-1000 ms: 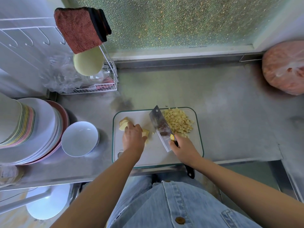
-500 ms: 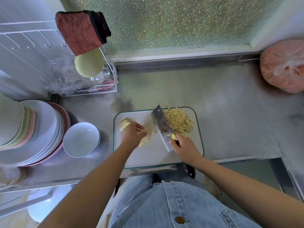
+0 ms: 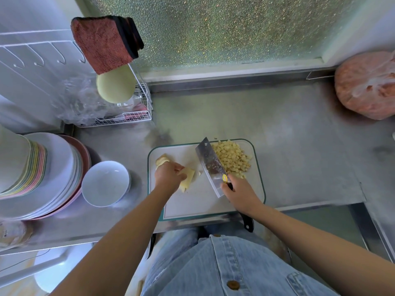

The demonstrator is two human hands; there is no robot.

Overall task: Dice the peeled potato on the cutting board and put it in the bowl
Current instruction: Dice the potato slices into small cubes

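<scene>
A white cutting board (image 3: 201, 201) with a green rim lies on the steel counter. A heap of diced potato (image 3: 232, 157) covers its far right corner. My left hand (image 3: 168, 176) pinches a stack of potato slices (image 3: 188, 179) near the board's middle, and more uncut potato (image 3: 161, 161) sits behind that hand at the board's left edge. My right hand (image 3: 240, 192) grips the handle of a cleaver (image 3: 210, 165), whose blade stands tilted between the slices and the heap. A white bowl (image 3: 105, 183) stands empty just left of the board.
Stacked plates (image 3: 49, 176) fill the counter's left end beside the bowl. A wire rack (image 3: 132, 116) with plastic bags and a hanging cloth (image 3: 104, 42) stands at the back left. A pink bag (image 3: 367, 86) rests at the far right. The counter's front edge runs under the board.
My left hand has drawn a stack of slices away from the rest of the potato toward the board's middle and turned it. The cleaver has stayed almost in place.
</scene>
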